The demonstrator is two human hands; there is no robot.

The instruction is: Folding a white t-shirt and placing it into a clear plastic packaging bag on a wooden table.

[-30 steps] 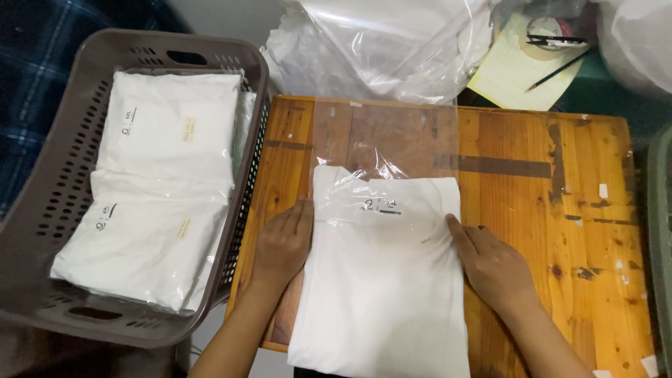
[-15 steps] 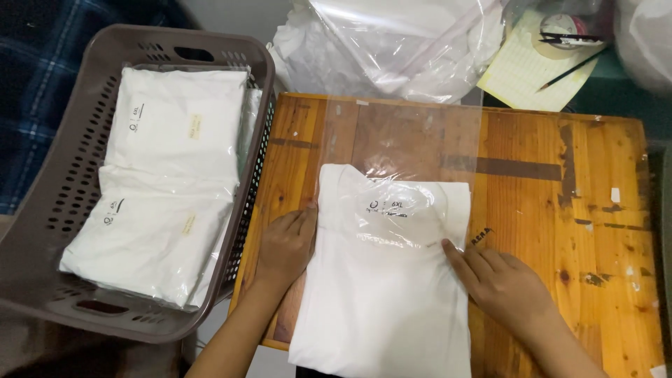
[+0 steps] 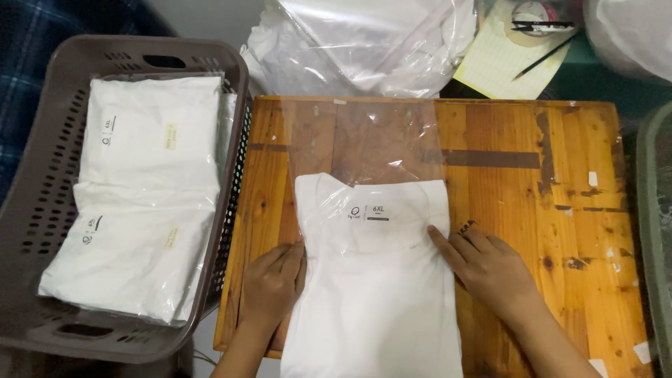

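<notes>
A folded white garment [image 3: 374, 287] lies on the wooden table [image 3: 532, 210], partly inside a clear plastic bag [image 3: 364, 143] whose empty top stretches toward the far edge. My left hand [image 3: 271, 283] lies flat on the garment's left edge. My right hand [image 3: 490, 266] presses its right edge, fingers pointing inward. Both hands rest on it with fingers together, gripping nothing.
A brown perforated basket [image 3: 42, 210] at the left holds bagged white garments [image 3: 140, 203]. A heap of clear plastic bags [image 3: 364, 42] sits behind the table. A yellow notepad [image 3: 500, 59] with a pencil lies at the back right.
The garment has slid a little farther up into the bag. Both hands have shifted along its sides, still pressing it flat.
</notes>
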